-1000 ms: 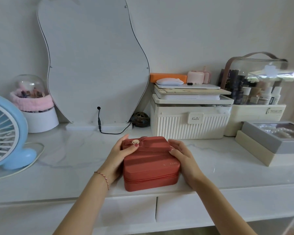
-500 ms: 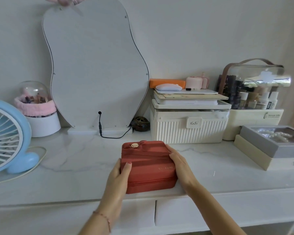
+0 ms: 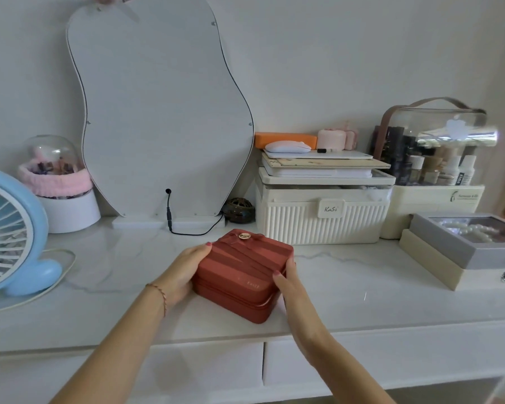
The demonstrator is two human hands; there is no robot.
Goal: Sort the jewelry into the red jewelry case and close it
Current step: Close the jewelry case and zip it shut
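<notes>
Both hands are clamped on the red jewelry case (image 3: 242, 272), one on each side. The left hand (image 3: 184, 272) presses flat against the case's left wall, fingertips curled onto the lid's left edge. The right hand (image 3: 289, 282) grips the right wall near the front right corner, with fingers (image 3: 279, 277) lapping onto the lid. A thin bracelet (image 3: 159, 293) sits on the left wrist.

The case is shut, lid seated on the base, zip line visible along the front wall. It rests on the white marble tabletop (image 3: 362, 293), close to the front edge and roughly midway along it, turned at an angle so that one corner points toward the front edge. A round gold button (image 3: 244, 236) sits at the rear of the lid.

Along the back edge: a wavy-outlined mirror panel (image 3: 158, 112) leans against the wall, with a black cable (image 3: 169, 211) plugged into its lower part. Left of it stands a glass-domed white container with a pink band (image 3: 59, 182). A blue fan (image 3: 9, 234) occupies the left end of the tabletop. A dark round ornament (image 3: 239, 209) sits between the mirror and a ribbed cream storage box (image 3: 324, 217), which carries stacked flat items. Further right is a clear-lidded cosmetics organizer (image 3: 438, 158) holding bottles. At the right end, a grey glass-topped box (image 3: 473, 243) shows pearl-like pieces under its lid.
</notes>
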